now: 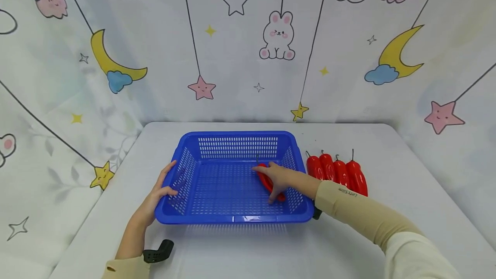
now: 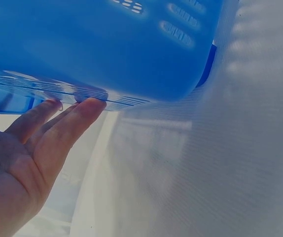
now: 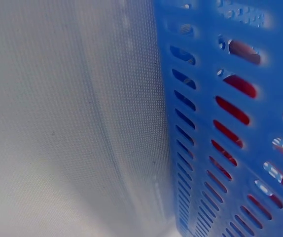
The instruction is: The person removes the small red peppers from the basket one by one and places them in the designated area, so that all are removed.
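Note:
A blue plastic basket (image 1: 232,218) with slotted walls stands on the white table. My left hand (image 1: 153,199) holds its left rim, the thumb lying over the edge. In the left wrist view, fingertips (image 2: 93,106) touch the basket's outer wall (image 2: 102,54). Inside the basket at the right, my right hand (image 1: 280,178) grips a glossy red chili pepper (image 1: 265,181) with a thin dark stem, fingers and thumb at either end of it. The right wrist view shows the basket's slotted side (image 3: 205,123), with red showing through the slots; the right hand itself is hidden there.
Several more red chili peppers (image 1: 341,173) lie side by side right of the basket, stems pointing away, partly behind my right forearm. The white table (image 1: 217,253) reaches back to a cloth backdrop (image 1: 240,55) printed with stars, moons and rabbits.

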`<action>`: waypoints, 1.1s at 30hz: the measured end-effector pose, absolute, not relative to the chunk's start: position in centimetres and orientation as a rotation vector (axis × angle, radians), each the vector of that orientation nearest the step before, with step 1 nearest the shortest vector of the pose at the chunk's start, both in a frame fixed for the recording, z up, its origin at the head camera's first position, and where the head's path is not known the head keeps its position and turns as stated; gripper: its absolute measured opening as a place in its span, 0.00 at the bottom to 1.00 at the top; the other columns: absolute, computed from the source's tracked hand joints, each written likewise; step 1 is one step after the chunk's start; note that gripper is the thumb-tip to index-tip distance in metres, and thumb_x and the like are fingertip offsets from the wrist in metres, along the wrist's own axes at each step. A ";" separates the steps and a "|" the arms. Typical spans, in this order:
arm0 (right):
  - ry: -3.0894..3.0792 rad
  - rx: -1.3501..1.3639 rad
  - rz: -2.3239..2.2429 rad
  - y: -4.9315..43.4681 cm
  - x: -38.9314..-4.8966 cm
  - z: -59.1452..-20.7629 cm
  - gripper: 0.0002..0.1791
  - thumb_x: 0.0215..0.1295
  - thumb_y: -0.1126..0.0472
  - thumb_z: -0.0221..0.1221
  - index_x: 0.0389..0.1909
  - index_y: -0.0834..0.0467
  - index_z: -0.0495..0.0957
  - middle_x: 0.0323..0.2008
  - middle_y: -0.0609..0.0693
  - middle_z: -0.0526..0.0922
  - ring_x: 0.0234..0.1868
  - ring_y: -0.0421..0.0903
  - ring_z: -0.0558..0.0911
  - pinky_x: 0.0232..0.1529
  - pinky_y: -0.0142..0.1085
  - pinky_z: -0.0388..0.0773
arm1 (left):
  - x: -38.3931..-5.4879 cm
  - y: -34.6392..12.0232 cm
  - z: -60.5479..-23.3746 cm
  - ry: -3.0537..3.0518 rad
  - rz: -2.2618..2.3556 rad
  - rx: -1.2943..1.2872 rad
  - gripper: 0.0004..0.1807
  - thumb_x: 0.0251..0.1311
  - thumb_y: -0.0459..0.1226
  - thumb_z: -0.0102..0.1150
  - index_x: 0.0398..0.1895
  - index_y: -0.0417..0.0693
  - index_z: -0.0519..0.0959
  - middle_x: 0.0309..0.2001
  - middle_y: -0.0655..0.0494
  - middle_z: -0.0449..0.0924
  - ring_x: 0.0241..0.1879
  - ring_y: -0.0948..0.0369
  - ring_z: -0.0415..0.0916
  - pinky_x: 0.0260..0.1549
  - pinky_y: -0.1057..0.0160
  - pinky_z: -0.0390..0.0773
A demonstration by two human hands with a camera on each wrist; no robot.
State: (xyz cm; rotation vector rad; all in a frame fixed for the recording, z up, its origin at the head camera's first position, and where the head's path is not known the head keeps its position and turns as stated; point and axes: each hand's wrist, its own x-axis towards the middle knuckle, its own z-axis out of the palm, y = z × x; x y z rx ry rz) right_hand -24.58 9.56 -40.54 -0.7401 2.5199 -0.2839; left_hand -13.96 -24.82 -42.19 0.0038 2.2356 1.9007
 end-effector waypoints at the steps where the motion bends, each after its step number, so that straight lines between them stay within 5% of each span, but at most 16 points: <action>1: 2.520 -0.734 -0.286 9.6 -24.6 -40.6 0.55 0.33 0.52 0.75 0.67 0.41 0.56 0.52 0.59 0.65 0.49 0.55 0.71 0.40 0.48 0.77 | -14.0 -24.8 -42.2 2.236 1.902 0.007 0.43 0.52 0.37 0.41 0.70 0.70 0.38 0.71 0.46 0.28 0.65 0.36 0.40 0.50 0.36 0.62; 20: 2.603 -0.739 -0.484 9.7 -24.3 -40.2 0.54 0.36 0.53 0.74 0.68 0.40 0.55 0.62 0.62 0.58 0.56 0.60 0.68 0.40 0.50 0.77 | -13.8 -25.1 -42.5 2.242 1.894 0.003 0.43 0.52 0.37 0.41 0.70 0.70 0.38 0.70 0.44 0.28 0.64 0.35 0.42 0.49 0.38 0.65; 33: 2.630 -0.855 -0.636 10.2 -24.1 -39.2 0.55 0.35 0.49 0.73 0.68 0.44 0.55 0.53 0.59 0.67 0.51 0.55 0.71 0.36 0.43 0.79 | -13.9 -24.9 -42.5 2.236 1.901 0.007 0.42 0.51 0.36 0.41 0.70 0.71 0.39 0.70 0.43 0.29 0.63 0.34 0.43 0.48 0.38 0.66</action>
